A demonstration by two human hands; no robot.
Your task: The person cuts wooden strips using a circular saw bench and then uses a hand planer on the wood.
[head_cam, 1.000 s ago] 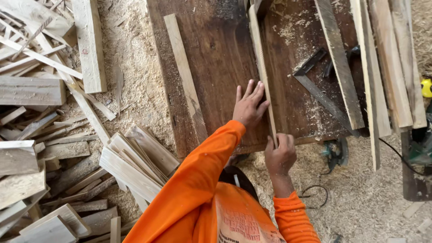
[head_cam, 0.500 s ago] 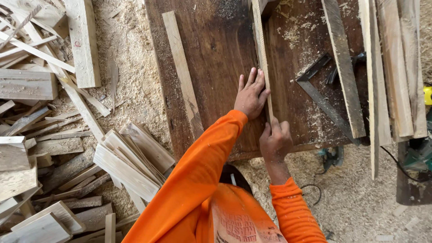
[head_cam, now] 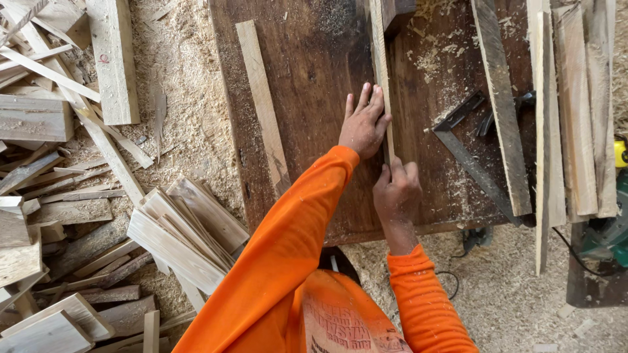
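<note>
My left hand (head_cam: pixel 364 125) lies flat on the dark wooden surface (head_cam: pixel 307 85), fingers (head_cam: pixel 367 98) stretched out and pointing far, their edge touching the left side of a thin wooden strip (head_cam: pixel 379 59) that stands on edge and runs from near to far across the middle of the surface. My right hand (head_cam: pixel 396 191) sits just nearer, curled around the near end of the same strip, fingers closed and pinching it. Both arms in orange sleeves (head_cam: pixel 294 248) reach forward from the near edge, the left one stretched long, the right one bent short. No container shows here; sawdust lies loose on the surface and the floor. A flat slat (head_cam: pixel 263 104) lies apart to the left of my hands, and a metal square (head_cam: pixel 466 147) lies to the right beside a grey plank (head_cam: pixel 502 111). More long planks (head_cam: pixel 575 111) rest at the right edge. On the floor at left, offcuts (head_cam: pixel 190 229) are heaped in sawdust.
</note>
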